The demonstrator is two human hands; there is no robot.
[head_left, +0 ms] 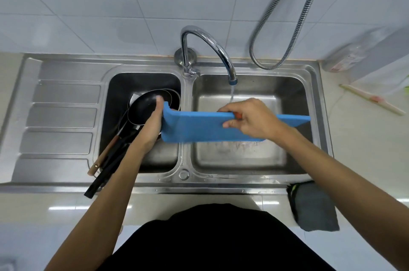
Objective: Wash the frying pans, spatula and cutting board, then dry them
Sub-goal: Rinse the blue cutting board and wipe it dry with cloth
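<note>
A blue cutting board [199, 129] is held on edge over the right sink basin [292, 93], under running water from the tap [232, 81]. My left hand [152, 122] supports the board's left end, its fingers behind the board. My right hand [252, 119] grips the board's top edge near the middle, with something small and orange-red under its fingers. Black frying pans [146, 107] are stacked in the left basin, their dark handles [104, 173] sticking out over the front rim. Beside them lies a wooden handle [100, 158], probably the spatula's.
A ribbed steel draining board [59, 116] lies left of the basins. A grey cloth [312, 206] hangs over the counter edge at front right. A metal shower hose [294, 34] loops behind the tap. Chopsticks [371, 99] and a plastic bag [354, 54] lie on the right counter.
</note>
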